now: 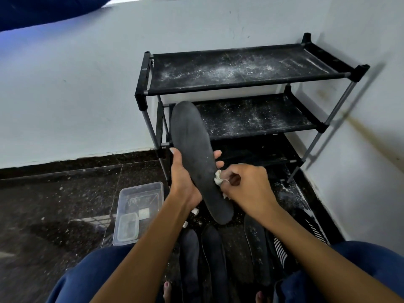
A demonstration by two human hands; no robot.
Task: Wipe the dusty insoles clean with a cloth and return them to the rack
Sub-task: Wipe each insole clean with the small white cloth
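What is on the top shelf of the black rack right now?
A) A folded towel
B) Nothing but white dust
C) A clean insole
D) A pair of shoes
B, the top shelf of the rack carries only scattered white dust, while the left hand holds the insole up in front of it.

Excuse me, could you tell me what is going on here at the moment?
A seated person is cleaning insoles. The left hand grips a dark insole held up in front of the rack, while the right hand pinches a white cloth against its edge. Several more insoles lie on the floor. The rack's shelves are dusty and hold none.
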